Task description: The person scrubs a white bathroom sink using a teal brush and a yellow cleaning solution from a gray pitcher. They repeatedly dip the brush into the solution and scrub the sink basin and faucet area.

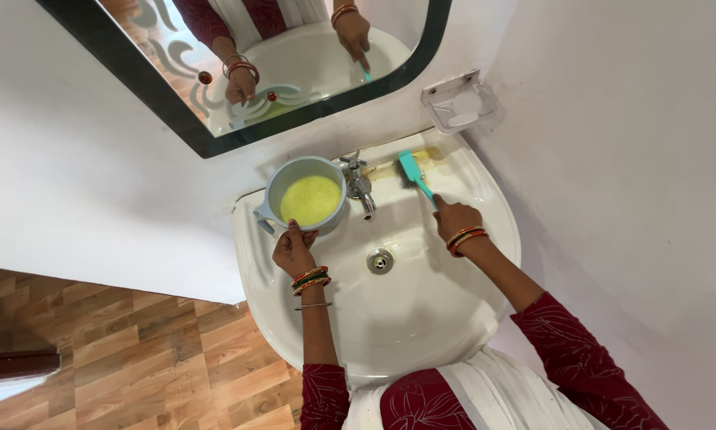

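My left hand [293,250] grips the near rim of a grey-blue mug [275,191] that holds yellow liquid and rests on the back left ledge of a white wash basin [422,318]. My right hand [455,218] holds the handle of a teal scrub brush [412,171]. Its bristled head presses on the stained back ledge of the basin, right of the chrome tap [359,183]. Bangles ring both wrists.
A drain [380,260] sits in the middle of the bowl. A black-framed mirror [294,72] hangs above and reflects both hands. A clear soap holder [459,102] is fixed to the white wall at the right. Wood-patterned floor [135,350] lies to the left.
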